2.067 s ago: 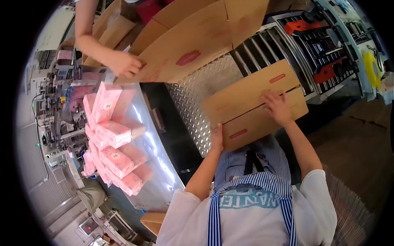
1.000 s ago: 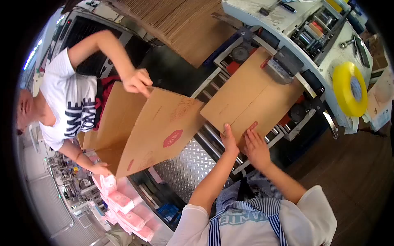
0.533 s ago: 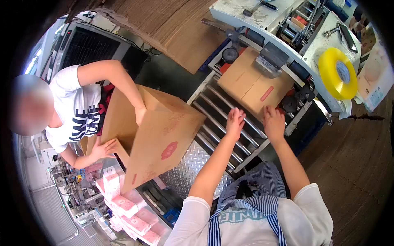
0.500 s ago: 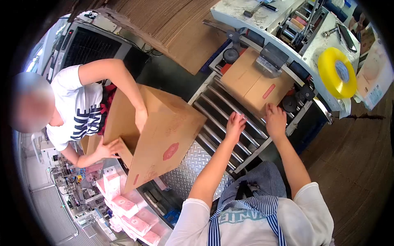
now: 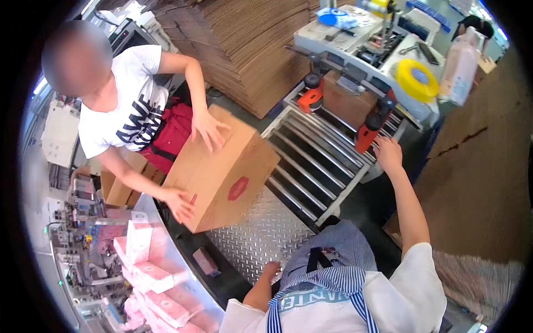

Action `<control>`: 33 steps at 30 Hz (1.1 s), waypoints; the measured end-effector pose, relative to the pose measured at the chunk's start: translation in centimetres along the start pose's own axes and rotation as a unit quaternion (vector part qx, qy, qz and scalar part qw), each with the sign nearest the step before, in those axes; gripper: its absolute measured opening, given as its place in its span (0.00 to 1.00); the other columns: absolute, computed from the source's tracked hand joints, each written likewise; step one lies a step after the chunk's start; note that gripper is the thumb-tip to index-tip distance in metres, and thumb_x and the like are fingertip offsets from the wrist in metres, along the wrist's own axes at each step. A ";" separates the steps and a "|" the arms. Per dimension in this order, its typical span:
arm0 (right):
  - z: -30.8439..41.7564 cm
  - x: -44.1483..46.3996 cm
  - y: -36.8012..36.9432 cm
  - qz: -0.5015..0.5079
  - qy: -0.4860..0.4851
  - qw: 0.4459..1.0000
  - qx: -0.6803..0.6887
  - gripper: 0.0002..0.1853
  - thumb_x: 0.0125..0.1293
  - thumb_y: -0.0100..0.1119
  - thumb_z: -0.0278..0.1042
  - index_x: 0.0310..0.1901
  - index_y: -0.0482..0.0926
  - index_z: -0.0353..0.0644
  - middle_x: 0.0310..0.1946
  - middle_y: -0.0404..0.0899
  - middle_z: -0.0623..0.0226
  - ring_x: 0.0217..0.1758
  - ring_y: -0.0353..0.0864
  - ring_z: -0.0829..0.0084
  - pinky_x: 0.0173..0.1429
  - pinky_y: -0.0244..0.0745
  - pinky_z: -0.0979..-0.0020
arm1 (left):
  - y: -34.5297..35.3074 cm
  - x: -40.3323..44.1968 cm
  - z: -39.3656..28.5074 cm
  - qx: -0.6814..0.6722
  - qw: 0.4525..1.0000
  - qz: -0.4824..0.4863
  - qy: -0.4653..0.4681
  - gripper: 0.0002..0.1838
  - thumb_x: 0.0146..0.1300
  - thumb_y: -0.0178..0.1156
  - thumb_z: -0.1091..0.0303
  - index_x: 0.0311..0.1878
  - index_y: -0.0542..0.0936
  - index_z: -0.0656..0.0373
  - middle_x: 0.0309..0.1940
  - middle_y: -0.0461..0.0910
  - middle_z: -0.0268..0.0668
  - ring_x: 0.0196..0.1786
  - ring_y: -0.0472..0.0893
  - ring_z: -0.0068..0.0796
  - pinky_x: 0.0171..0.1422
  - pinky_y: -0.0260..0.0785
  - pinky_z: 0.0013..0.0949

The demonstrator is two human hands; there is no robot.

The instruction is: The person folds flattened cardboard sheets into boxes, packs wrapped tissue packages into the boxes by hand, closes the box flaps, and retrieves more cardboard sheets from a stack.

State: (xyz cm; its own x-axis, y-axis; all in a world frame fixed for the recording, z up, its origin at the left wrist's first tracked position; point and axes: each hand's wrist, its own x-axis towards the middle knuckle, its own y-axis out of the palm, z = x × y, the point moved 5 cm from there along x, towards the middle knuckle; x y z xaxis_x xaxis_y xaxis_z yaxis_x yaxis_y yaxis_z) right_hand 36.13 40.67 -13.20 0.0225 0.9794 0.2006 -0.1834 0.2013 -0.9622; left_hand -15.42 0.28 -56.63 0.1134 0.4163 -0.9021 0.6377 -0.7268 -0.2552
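Observation:
My right hand is by the right edge of the roller conveyor, close to an orange side guide. Its fingers look apart, and nothing shows in them. My left hand hangs low beside my apron, above the metal tread plate; its fingers cannot be made out. Further along the rollers, a cardboard box sits inside the taping machine, between the two orange guides. A larger closed carton with a red print stands tilted in view, with a co-worker's two hands on its top.
Behind the conveyor rises a stack of flat cardboard. More cardboard stands to my right. A yellow tape roll lies on the machine. Pink-and-white packs fill a bin at lower left.
The small box has moved away from me into the machine. My left hand has dropped to my side; my right stays near the guide. The co-worker's carton flaps are now closed.

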 end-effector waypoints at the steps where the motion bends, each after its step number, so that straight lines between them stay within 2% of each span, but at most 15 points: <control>1: 0.2 -2.3 -2.9 -0.028 -0.001 0.999 0.028 0.13 0.52 0.58 0.27 0.41 0.79 0.43 0.43 0.79 0.65 0.46 0.75 0.59 0.49 0.72 0.61 | 0.0 0.4 1.3 0.389 0.901 -0.068 0.180 0.16 0.54 0.59 0.59 0.43 0.78 0.56 0.32 0.81 0.41 0.36 0.81 0.41 0.36 0.72 0.44; 3: -0.7 -6.0 -9.6 -0.065 0.044 0.997 -0.011 0.13 0.50 0.63 0.29 0.41 0.80 0.43 0.42 0.79 0.66 0.44 0.74 0.61 0.49 0.71 0.62 | -1.2 -2.4 2.1 0.392 0.913 -0.048 0.098 0.14 0.52 0.57 0.57 0.39 0.81 0.53 0.36 0.82 0.43 0.40 0.81 0.45 0.40 0.73 0.47; 4: -0.3 -8.0 -14.6 -0.137 0.026 0.990 -0.020 0.12 0.50 0.64 0.31 0.40 0.80 0.44 0.40 0.79 0.66 0.43 0.74 0.61 0.48 0.71 0.62 | -0.2 -1.0 3.4 0.453 0.869 -0.055 0.190 0.15 0.53 0.55 0.56 0.40 0.80 0.51 0.37 0.82 0.43 0.41 0.81 0.45 0.42 0.73 0.48; 6: 0.4 -12.9 -25.6 -0.276 0.021 0.958 -0.074 0.11 0.51 0.65 0.33 0.37 0.80 0.45 0.37 0.78 0.67 0.41 0.73 0.61 0.47 0.71 0.64 | -2.0 -0.7 -0.2 0.400 0.885 -0.099 0.215 0.16 0.52 0.56 0.56 0.42 0.80 0.51 0.40 0.81 0.43 0.46 0.80 0.44 0.47 0.72 0.47; 8: 1.5 -17.7 -35.5 -0.376 0.037 0.912 -0.157 0.07 0.52 0.65 0.33 0.33 0.78 0.46 0.31 0.75 0.67 0.38 0.72 0.62 0.43 0.70 0.64 | -3.0 0.9 -4.8 0.487 0.788 -0.038 0.374 0.11 0.51 0.58 0.61 0.34 0.82 0.55 0.36 0.82 0.44 0.42 0.81 0.43 0.44 0.72 0.46; 10: 1.9 -22.1 -44.5 -0.473 0.039 0.830 -0.294 0.06 0.51 0.65 0.31 0.31 0.78 0.47 0.30 0.74 0.68 0.37 0.71 0.63 0.42 0.69 0.64 | -4.6 3.9 -9.0 0.271 0.937 -0.013 0.220 0.11 0.53 0.57 0.61 0.35 0.81 0.57 0.33 0.81 0.43 0.38 0.80 0.40 0.40 0.71 0.44; 11: 3.1 -24.1 -49.1 -0.523 0.027 0.788 -0.324 0.04 0.52 0.64 0.31 0.29 0.78 0.48 0.29 0.74 0.70 0.35 0.71 0.64 0.40 0.68 0.65 | -5.1 4.5 -11.8 0.174 0.967 -0.021 0.183 0.11 0.53 0.57 0.61 0.35 0.81 0.57 0.32 0.81 0.42 0.36 0.79 0.39 0.38 0.70 0.43; 16: 5.5 -30.1 -65.8 -0.634 0.012 0.611 -0.473 0.01 0.56 0.61 0.34 0.30 0.81 0.51 0.30 0.77 0.73 0.35 0.73 0.64 0.40 0.71 0.66 | -4.9 4.1 -25.2 0.021 0.957 -0.040 0.287 0.12 0.57 0.54 0.62 0.36 0.79 0.62 0.25 0.79 0.40 0.26 0.76 0.32 0.28 0.68 0.37; 19: 7.3 -30.4 -73.0 -0.663 0.065 0.486 -0.566 0.12 0.62 0.57 0.46 0.46 0.78 0.59 0.38 0.78 0.68 0.44 0.75 0.60 0.51 0.70 0.64 | -2.8 -0.2 -28.9 -0.002 0.943 -0.050 0.330 0.13 0.58 0.53 0.63 0.36 0.79 0.64 0.22 0.78 0.39 0.22 0.75 0.29 0.24 0.67 0.34; 21: 9.9 -29.5 -74.1 -0.664 0.093 0.540 -0.509 0.18 0.49 0.67 0.33 0.43 0.73 0.44 0.49 0.72 0.57 0.55 0.68 0.56 0.55 0.63 0.59 | -1.5 -2.3 -30.0 -0.012 0.934 -0.050 0.353 0.15 0.58 0.54 0.61 0.41 0.78 0.64 0.24 0.79 0.42 0.24 0.78 0.31 0.26 0.69 0.35; 22: 9.6 -29.4 -74.7 -0.670 0.085 0.538 -0.504 0.18 0.49 0.67 0.33 0.43 0.73 0.44 0.49 0.72 0.57 0.55 0.68 0.56 0.55 0.63 0.59 | -0.8 -2.9 -30.1 -0.011 0.935 -0.049 0.352 0.15 0.58 0.55 0.61 0.40 0.78 0.64 0.25 0.79 0.42 0.25 0.78 0.31 0.27 0.70 0.35; 25: 7.4 -29.5 -76.9 -0.682 0.118 0.490 -0.530 0.26 0.43 0.72 0.38 0.44 0.70 0.47 0.52 0.67 0.59 0.56 0.65 0.58 0.57 0.60 0.59 | 0.7 -3.3 -29.2 0.001 0.952 -0.053 0.301 0.14 0.57 0.56 0.62 0.40 0.79 0.63 0.27 0.79 0.42 0.29 0.78 0.32 0.31 0.70 0.36; 27: 8.5 -29.9 -76.7 -0.722 -0.002 0.370 -0.584 0.22 0.45 0.70 0.35 0.43 0.72 0.45 0.48 0.72 0.60 0.53 0.68 0.59 0.57 0.59 0.58 | 1.5 -3.0 -27.0 0.005 0.968 -0.057 0.246 0.13 0.57 0.56 0.63 0.39 0.79 0.62 0.28 0.80 0.42 0.31 0.78 0.32 0.34 0.70 0.37; 28: 9.4 -29.9 -76.7 -0.670 0.110 0.540 -0.496 0.16 0.47 0.68 0.34 0.40 0.78 0.45 0.42 0.77 0.62 0.50 0.72 0.61 0.56 0.62 0.60 | 2.0 -3.0 -25.5 0.006 0.975 -0.060 0.214 0.13 0.57 0.56 0.63 0.39 0.79 0.62 0.29 0.80 0.42 0.32 0.78 0.32 0.35 0.71 0.37; 33: 8.8 -29.1 -76.3 -0.703 0.021 0.523 -0.482 0.15 0.52 0.64 0.36 0.42 0.77 0.43 0.42 0.77 0.62 0.49 0.72 0.63 0.55 0.63 0.62 | 2.7 -4.3 -22.5 -0.055 0.986 -0.100 0.118 0.11 0.56 0.58 0.65 0.38 0.80 0.61 0.33 0.80 0.43 0.37 0.78 0.32 0.42 0.72 0.38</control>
State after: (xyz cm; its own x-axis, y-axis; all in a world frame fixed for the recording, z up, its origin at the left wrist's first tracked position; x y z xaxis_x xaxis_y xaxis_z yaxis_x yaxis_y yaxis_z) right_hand 40.78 -3.34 55.95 -0.5064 -0.1504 0.8491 0.6231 0.6169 0.4808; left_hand 2.94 8.85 -45.61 0.1434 0.6709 -0.7276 0.7421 -0.5593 -0.3694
